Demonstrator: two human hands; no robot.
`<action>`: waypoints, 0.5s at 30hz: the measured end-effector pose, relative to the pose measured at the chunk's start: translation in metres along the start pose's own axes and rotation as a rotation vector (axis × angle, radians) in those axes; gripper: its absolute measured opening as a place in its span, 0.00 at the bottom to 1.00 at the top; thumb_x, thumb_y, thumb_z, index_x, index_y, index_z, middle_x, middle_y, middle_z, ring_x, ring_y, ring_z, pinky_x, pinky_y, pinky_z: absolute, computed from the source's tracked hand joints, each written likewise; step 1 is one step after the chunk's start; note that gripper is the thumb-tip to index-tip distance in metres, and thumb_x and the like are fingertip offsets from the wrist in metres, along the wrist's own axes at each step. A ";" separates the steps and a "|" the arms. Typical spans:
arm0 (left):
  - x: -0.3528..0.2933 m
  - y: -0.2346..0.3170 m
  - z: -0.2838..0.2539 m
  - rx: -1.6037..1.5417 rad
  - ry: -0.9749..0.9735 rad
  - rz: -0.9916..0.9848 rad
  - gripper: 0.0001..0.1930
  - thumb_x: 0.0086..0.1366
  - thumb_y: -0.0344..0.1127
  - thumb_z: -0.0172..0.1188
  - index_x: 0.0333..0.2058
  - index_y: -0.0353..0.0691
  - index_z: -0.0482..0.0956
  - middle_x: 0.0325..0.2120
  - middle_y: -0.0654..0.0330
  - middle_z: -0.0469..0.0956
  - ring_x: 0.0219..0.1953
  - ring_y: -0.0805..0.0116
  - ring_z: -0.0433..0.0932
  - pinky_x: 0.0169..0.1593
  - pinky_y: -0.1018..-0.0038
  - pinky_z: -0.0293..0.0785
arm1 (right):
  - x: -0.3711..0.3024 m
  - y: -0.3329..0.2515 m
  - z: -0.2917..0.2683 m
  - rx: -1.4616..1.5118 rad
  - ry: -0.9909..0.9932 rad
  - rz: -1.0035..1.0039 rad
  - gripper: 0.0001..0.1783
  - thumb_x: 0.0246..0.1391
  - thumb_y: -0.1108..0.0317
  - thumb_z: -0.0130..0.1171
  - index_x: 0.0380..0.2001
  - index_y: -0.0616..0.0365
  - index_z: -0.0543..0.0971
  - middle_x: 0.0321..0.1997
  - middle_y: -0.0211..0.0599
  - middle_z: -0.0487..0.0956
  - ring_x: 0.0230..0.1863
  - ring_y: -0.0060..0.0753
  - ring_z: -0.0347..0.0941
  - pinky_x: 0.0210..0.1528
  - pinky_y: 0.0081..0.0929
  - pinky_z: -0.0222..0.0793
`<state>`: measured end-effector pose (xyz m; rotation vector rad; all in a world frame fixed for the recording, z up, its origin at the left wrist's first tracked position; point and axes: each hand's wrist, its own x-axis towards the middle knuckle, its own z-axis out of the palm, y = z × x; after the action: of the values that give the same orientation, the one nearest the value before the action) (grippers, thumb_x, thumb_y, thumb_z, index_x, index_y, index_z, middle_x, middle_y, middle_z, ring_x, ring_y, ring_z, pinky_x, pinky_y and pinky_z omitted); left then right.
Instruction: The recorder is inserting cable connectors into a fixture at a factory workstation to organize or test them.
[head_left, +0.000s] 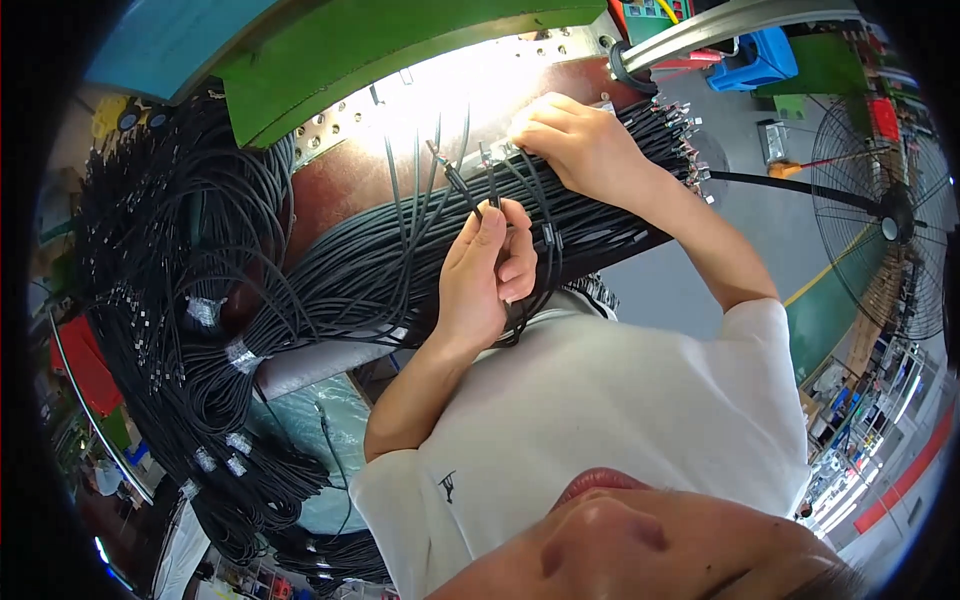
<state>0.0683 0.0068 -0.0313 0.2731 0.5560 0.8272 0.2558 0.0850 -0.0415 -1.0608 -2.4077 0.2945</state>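
My left hand (485,265), in the middle of the view, is closed around black cables (458,182). Their stripped ends, with small metal connectors, stick up past the thumb. Farther off and to the right, my right hand (590,155) is bent over the bright work spot with its fingertips pinched together. What they pinch is washed out by the glare. Under both hands lies a long bundle of black cables (370,250) across a dark red bench (325,185). Metal-tipped ends (690,150) of the bundle fan out past my right wrist.
A green machine beam (400,45) spans the far side above a glaring light. Heaped black cables (150,240) and tied coils (240,355) hang at the left. A grey metal bar (730,30), a blue stool (765,60) and a wire-caged fan (885,225) stand at the right.
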 end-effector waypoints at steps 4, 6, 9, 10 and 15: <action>0.001 0.001 0.001 0.025 0.020 -0.003 0.16 0.71 0.48 0.39 0.35 0.41 0.66 0.13 0.68 0.56 0.12 0.79 0.51 0.17 0.81 0.50 | 0.002 0.006 0.006 0.044 0.001 -0.003 0.11 0.42 0.76 0.57 0.33 0.57 0.73 0.33 0.36 0.74 0.36 0.41 0.72 0.35 0.33 0.70; -0.002 0.003 0.003 0.031 0.036 -0.008 0.16 0.71 0.48 0.39 0.35 0.41 0.67 0.13 0.68 0.56 0.12 0.79 0.52 0.17 0.81 0.50 | -0.007 0.013 0.011 0.115 0.019 0.055 0.10 0.43 0.78 0.58 0.32 0.60 0.73 0.32 0.39 0.74 0.35 0.45 0.72 0.35 0.34 0.69; -0.005 0.002 0.001 0.016 0.048 -0.006 0.16 0.71 0.47 0.39 0.36 0.40 0.67 0.13 0.67 0.58 0.12 0.78 0.53 0.17 0.81 0.51 | -0.007 0.008 0.005 0.123 -0.012 0.093 0.09 0.43 0.78 0.58 0.32 0.60 0.74 0.33 0.41 0.74 0.35 0.46 0.72 0.35 0.34 0.69; -0.003 0.002 0.002 0.016 0.055 -0.009 0.16 0.71 0.46 0.39 0.36 0.40 0.67 0.13 0.66 0.58 0.12 0.78 0.54 0.17 0.81 0.51 | -0.005 0.009 0.003 0.150 -0.022 0.112 0.09 0.43 0.78 0.58 0.32 0.60 0.74 0.34 0.41 0.75 0.36 0.45 0.72 0.37 0.33 0.70; -0.001 0.002 -0.003 0.036 0.004 -0.024 0.17 0.70 0.47 0.40 0.38 0.37 0.68 0.16 0.65 0.61 0.15 0.76 0.58 0.20 0.81 0.58 | -0.005 0.006 0.002 0.116 -0.028 0.025 0.11 0.41 0.79 0.59 0.33 0.61 0.74 0.36 0.40 0.75 0.38 0.46 0.72 0.38 0.34 0.70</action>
<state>0.0648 0.0077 -0.0328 0.2971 0.5769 0.7952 0.2613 0.0855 -0.0476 -1.0416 -2.3723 0.4547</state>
